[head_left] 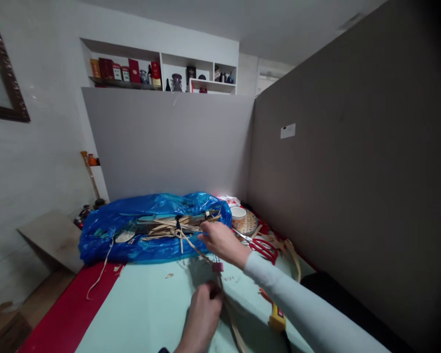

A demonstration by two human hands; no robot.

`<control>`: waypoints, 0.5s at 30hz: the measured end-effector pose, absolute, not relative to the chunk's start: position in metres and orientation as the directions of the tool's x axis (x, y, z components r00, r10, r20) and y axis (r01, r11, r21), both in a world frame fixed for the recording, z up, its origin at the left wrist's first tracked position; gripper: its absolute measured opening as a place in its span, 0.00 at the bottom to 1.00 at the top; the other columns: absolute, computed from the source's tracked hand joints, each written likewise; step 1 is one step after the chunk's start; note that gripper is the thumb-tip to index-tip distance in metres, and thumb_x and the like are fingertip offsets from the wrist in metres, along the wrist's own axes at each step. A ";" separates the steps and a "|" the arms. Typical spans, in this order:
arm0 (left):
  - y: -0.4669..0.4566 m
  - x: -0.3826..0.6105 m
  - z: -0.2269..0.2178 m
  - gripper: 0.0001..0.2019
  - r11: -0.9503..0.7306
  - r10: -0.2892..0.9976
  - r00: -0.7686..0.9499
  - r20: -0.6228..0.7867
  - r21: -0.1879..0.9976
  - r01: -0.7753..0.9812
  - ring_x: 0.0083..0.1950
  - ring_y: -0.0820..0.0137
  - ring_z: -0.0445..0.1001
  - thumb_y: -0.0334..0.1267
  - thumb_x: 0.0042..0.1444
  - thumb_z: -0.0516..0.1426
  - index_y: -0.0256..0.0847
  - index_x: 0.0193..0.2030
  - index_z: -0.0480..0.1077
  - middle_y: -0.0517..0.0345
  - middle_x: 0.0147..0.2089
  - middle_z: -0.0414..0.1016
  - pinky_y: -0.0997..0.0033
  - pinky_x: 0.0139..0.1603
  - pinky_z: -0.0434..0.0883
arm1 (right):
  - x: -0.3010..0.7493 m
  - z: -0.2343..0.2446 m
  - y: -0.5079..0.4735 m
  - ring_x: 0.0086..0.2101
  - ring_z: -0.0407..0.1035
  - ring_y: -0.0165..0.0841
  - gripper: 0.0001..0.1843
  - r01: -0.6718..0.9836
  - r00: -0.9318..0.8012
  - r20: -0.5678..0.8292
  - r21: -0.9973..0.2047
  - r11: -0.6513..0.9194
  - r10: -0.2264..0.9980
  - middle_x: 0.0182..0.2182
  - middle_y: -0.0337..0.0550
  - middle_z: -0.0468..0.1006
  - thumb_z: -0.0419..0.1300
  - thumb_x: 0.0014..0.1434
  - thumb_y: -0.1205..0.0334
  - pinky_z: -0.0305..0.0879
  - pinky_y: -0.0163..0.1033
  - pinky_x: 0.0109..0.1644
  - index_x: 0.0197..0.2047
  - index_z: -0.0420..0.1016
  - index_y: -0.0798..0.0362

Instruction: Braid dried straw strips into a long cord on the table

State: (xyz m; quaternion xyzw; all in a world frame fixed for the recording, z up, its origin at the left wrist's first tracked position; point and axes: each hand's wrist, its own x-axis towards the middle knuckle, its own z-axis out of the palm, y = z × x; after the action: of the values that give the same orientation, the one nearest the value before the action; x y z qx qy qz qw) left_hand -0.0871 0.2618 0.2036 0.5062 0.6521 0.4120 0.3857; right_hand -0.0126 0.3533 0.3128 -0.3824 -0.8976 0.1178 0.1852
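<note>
My right hand [222,241] reaches forward over the pale green mat [147,304] to a bundle of tan bamboo strips [172,226] lying on a blue plastic bag [150,228]; its fingers are curled around a strip at the bundle's right end. My left hand [203,314] is closed near the front of the mat, pinching the lower end of a long strip [228,309] that runs up toward the right hand. A small red clip [217,266] hangs on that strip between the hands.
Red-handled scissors [264,247], a white cup [238,214] and a woven round piece [248,224] lie at the right. A yellow-handled tool [277,318] rests by my right sleeve. Grey partitions [169,142] wall the back and right. Red cloth [69,314] borders the mat.
</note>
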 end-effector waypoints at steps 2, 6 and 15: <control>0.261 -0.085 0.205 0.05 0.137 0.980 -0.188 -0.070 0.919 0.369 0.33 0.63 0.72 0.30 0.46 0.54 0.41 0.24 0.69 0.55 0.26 0.76 0.70 0.34 0.63 | -0.039 0.300 0.355 0.38 0.74 0.39 0.13 0.574 -0.739 0.155 -0.367 0.732 0.656 0.37 0.55 0.80 0.56 0.58 0.70 0.61 0.34 0.38 0.46 0.76 0.61; 0.262 -0.081 0.201 0.05 0.126 0.973 -0.229 -0.032 0.903 0.410 0.38 0.61 0.73 0.31 0.49 0.53 0.41 0.28 0.68 0.50 0.33 0.77 0.69 0.39 0.64 | -0.065 0.287 0.337 0.34 0.74 0.30 0.15 0.319 -0.926 0.023 -0.483 0.815 0.376 0.31 0.39 0.82 0.63 0.54 0.66 0.63 0.27 0.36 0.46 0.78 0.54; 0.267 -0.077 0.189 0.11 0.188 0.963 -0.259 -0.081 0.888 0.420 0.25 0.66 0.66 0.28 0.48 0.53 0.45 0.19 0.59 0.62 0.18 0.63 0.70 0.28 0.57 | -0.037 0.327 0.409 0.32 0.72 0.29 0.19 0.424 -0.625 0.332 -0.615 0.665 0.706 0.41 0.48 0.79 0.45 0.67 0.60 0.61 0.31 0.31 0.51 0.71 0.59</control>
State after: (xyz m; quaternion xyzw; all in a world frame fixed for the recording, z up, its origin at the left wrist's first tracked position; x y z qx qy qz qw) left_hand -0.0772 0.2672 0.1895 0.5016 0.6890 0.3933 0.3450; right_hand -0.0365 0.4090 0.3270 -0.3260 -0.8667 0.2479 0.2848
